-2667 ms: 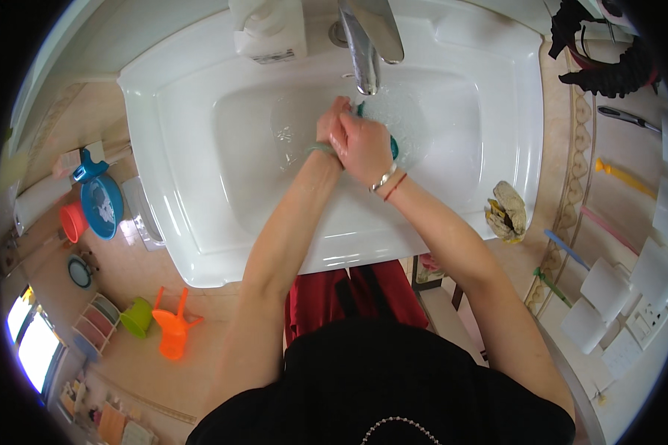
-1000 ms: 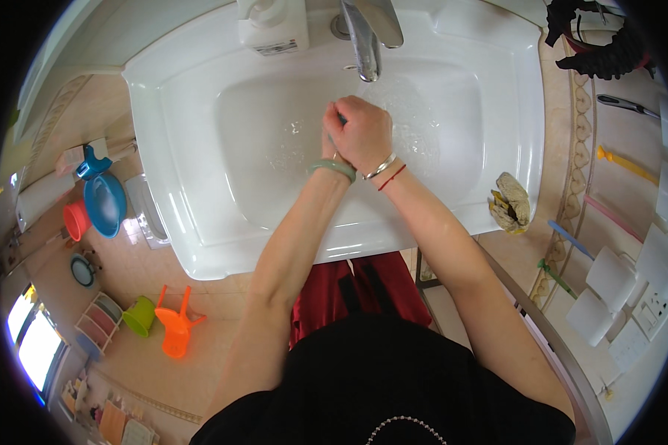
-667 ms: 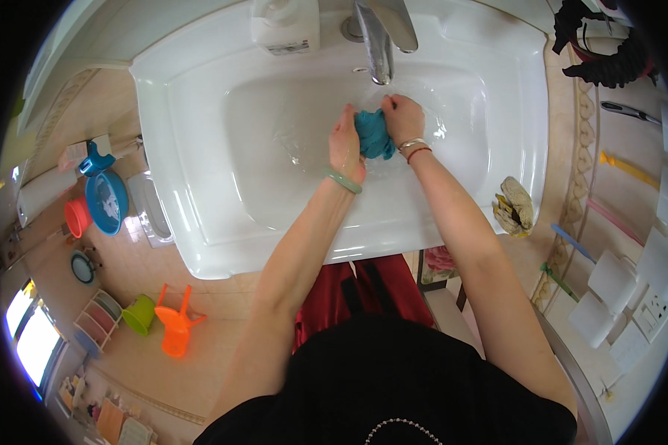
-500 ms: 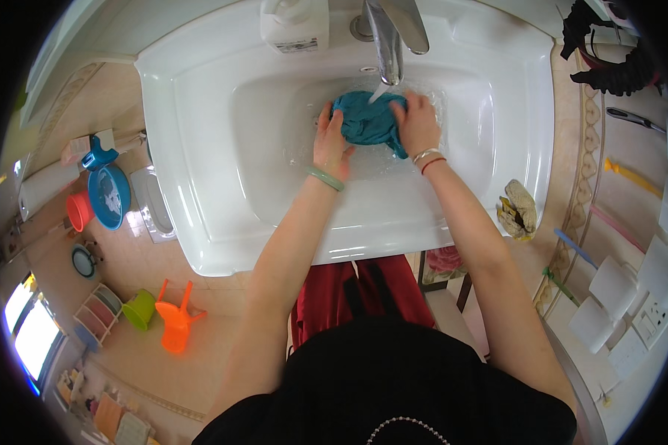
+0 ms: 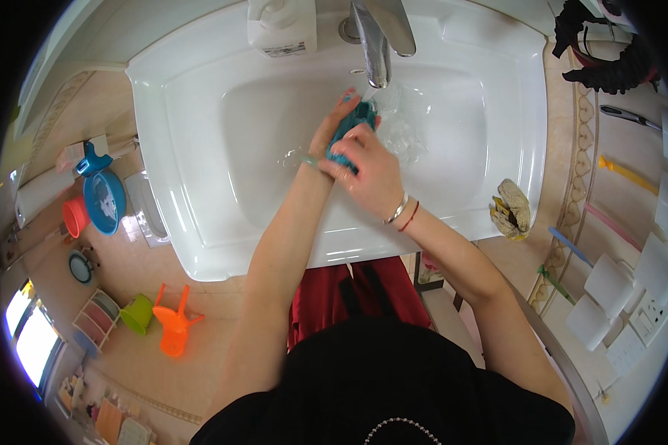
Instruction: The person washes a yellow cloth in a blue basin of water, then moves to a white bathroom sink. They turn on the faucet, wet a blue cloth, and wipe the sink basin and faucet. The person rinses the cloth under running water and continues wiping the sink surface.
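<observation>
Hands, left point(image 5: 332, 130) and right point(image 5: 367, 172), both grip a mostly hidden teal cloth point(image 5: 355, 122) under the tap point(image 5: 375, 41).

beige tiled floor point(image 5: 223, 348) | white sink point(image 5: 200, 185) | bright window point(image 5: 33, 345)

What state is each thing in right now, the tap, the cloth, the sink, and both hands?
Tap: running, water splashing below.
Teal cloth: wet, bunched between both hands.
Sink: wet, not filled.
Left hand: closed on the cloth.
Right hand: pressed over the cloth, fingers curled.
Crumpled rag: lying on the counter.
</observation>
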The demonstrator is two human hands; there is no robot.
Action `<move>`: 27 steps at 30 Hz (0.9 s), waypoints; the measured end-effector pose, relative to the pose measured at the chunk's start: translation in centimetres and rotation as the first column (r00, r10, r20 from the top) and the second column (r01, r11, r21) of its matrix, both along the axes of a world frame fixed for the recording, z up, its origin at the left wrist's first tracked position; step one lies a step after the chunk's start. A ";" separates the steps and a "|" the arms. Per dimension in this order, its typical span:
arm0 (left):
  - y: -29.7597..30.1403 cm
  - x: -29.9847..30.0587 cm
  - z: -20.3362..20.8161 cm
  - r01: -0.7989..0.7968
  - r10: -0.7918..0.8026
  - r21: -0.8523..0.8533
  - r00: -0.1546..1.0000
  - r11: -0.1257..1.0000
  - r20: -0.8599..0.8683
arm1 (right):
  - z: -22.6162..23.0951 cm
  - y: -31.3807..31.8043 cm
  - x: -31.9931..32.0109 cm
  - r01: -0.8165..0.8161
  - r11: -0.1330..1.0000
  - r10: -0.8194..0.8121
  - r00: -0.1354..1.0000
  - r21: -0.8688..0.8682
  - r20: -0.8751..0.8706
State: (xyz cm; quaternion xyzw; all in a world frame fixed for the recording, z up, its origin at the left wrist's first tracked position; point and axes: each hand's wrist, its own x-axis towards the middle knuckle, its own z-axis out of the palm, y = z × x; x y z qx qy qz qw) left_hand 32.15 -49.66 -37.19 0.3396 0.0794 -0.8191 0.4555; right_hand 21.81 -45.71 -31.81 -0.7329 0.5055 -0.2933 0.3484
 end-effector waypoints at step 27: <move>1.0 -3.0 -2.1 -0.263 0.255 0.069 0.960 0.962 0.114 | -3.8 -5.9 1.1 0.214 0.971 -0.225 0.968 -0.104 -0.109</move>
